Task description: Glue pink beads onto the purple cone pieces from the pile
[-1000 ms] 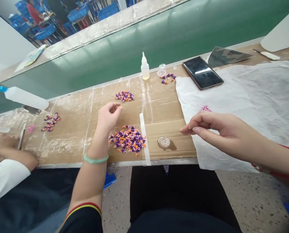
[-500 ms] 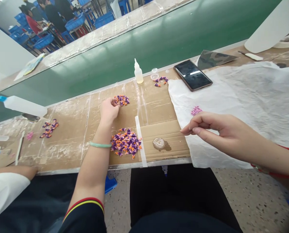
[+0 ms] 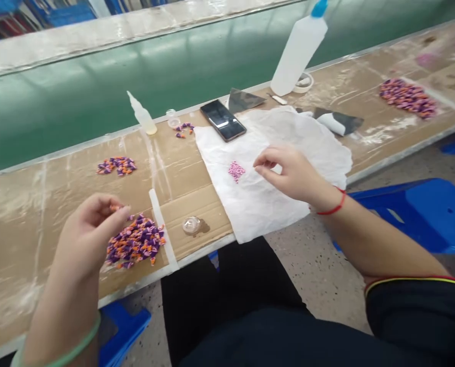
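Note:
My left hand (image 3: pixel 87 232) hovers over the near pile of small purple and orange pieces (image 3: pixel 135 243), fingers curled in a pinch on something small and orange that I cannot name. My right hand (image 3: pixel 288 171) is over the white crumpled sheet (image 3: pixel 273 153), fingers pinched together just right of a little heap of pink beads (image 3: pixel 236 169); whether anything is in the pinch does not show. A second purple and orange pile (image 3: pixel 117 164) lies farther back on the cardboard. A small clear round dish (image 3: pixel 191 225) sits near the front edge.
A small glue bottle (image 3: pixel 142 115), a tiny clear cup (image 3: pixel 171 117) and a black phone (image 3: pixel 222 120) stand along the back. A large white bottle (image 3: pixel 299 48) and another pile of pieces (image 3: pixel 406 96) are at the right. Blue stools (image 3: pixel 414 214) stand below the bench.
The view has swung right. My left hand pulled back from the far pile to above the near pile. My right hand moved over the white sheet beside the pink beads.

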### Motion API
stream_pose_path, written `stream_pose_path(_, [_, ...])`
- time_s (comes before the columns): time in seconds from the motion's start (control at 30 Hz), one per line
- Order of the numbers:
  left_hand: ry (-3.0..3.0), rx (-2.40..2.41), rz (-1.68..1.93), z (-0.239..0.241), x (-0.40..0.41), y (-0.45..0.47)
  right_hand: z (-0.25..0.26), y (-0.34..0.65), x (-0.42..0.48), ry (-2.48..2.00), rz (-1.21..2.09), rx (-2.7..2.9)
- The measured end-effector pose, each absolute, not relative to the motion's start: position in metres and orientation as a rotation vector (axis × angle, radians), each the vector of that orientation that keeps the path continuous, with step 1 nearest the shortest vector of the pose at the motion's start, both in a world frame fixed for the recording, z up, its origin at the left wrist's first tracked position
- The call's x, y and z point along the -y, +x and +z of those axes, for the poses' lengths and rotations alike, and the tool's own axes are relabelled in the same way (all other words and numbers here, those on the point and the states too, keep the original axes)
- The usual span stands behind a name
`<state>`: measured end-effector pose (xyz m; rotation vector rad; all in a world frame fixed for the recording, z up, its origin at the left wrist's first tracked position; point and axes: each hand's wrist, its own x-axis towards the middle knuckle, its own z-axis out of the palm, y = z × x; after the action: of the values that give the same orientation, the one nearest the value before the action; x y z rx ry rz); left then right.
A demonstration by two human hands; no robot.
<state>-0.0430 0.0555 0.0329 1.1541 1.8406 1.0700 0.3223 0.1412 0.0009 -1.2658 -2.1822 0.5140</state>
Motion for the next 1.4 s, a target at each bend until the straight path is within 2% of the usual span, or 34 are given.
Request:
stream_pose_path(0.3, [1.214, -1.519, 0.943, 0.017, 0.001, -0.010, -0.024, 0.303, -0.144, -1.263, 0.498, 2.425])
stream_pose_path(1.03, [1.127, -1.331, 1.027, -0.003, 0.017, 0.029, -0.033, 0.280, -0.150, -1.324, 0.446, 2.403])
stream_pose_path(1.13, [1.065, -1.269, 1.098, -0.005, 0.016, 0.038, -0.027, 0.281, -0.143, -1.281, 0.498, 2.393])
stream_pose_path(1.3, [0.914, -1.137, 1.175, -0.003, 0.009, 0.071, 0.001, 0.277, -0.109, -0.955, 0.815, 2.153])
stream_pose_path(1.4, [0.850, -1.043, 1.203, 0.000, 0.003, 0.088, 0.019, 0.269, -0.088, -0.787, 0.753, 2.123])
